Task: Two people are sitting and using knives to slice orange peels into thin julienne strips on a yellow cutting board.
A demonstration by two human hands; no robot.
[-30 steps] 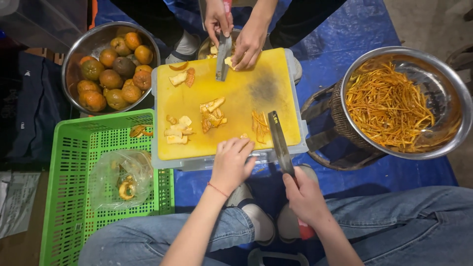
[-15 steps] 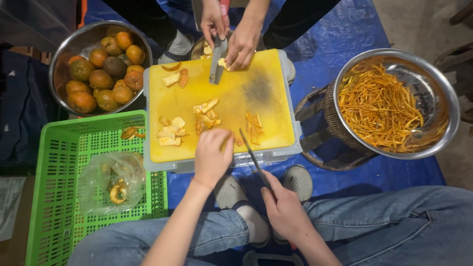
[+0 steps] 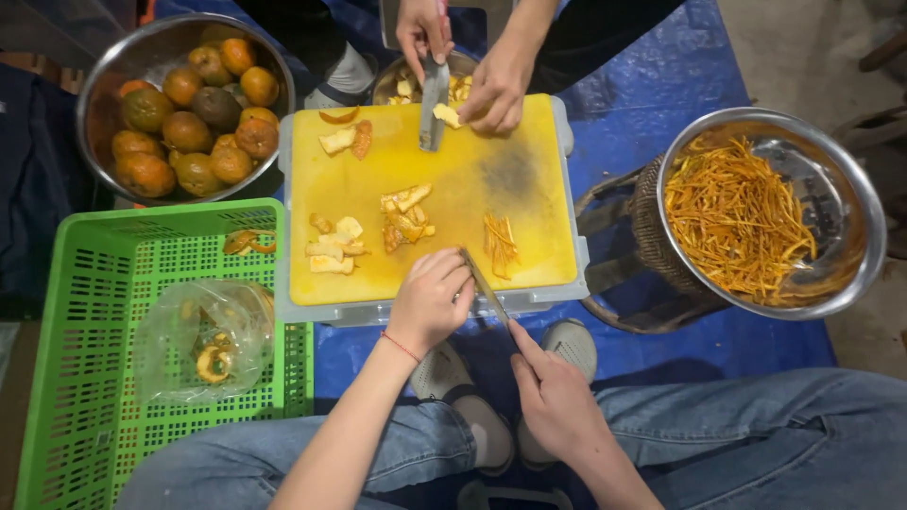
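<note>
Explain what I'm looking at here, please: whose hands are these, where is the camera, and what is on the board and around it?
There is no machine: a camera worn on a person's head looks down at their own lap and hands. The left hand rests on the near edge of a yellow cutting board; the right hand holds a knife with its blade angled onto the board. On the board lie pale peel pieces and a small pile of thin orange strips. Across the board, a second person's hands hold another knife and a peel piece. To the left stand a metal bowl of oranges and a green crate with a plastic bag in it. To the right, a metal bowl holds many cut strips.
</note>
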